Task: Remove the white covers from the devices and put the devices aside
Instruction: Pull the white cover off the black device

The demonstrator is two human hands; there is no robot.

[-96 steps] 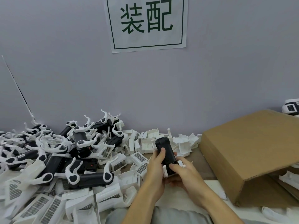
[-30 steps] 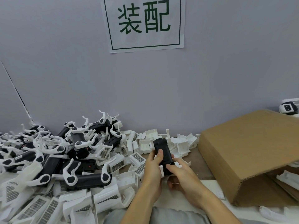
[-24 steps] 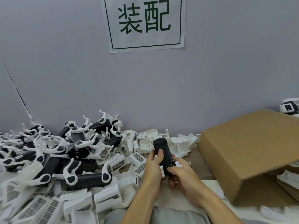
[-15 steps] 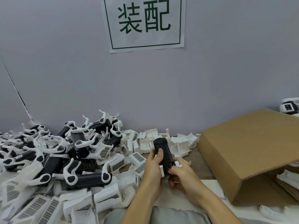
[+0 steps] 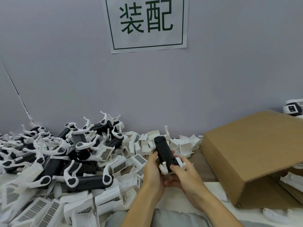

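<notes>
Clearly both hands, left hand (image 5: 151, 169) and right hand (image 5: 183, 174), are clamped on one black device (image 5: 164, 152) at lower centre, its white cover (image 5: 164, 168) half off. Forced, a clip may snap, or the device drop into the pile of covers (image 5: 141, 159).

A white rectangular paper sign (image 5: 145, 23) is stuck on the grey wall, high above the fingers (image 5: 176, 168) of the two hands at the table. Inside a thin dark green border it carries two large dark green Chinese characters, 装配. No other text, label or number is legible anywhere else.
</notes>
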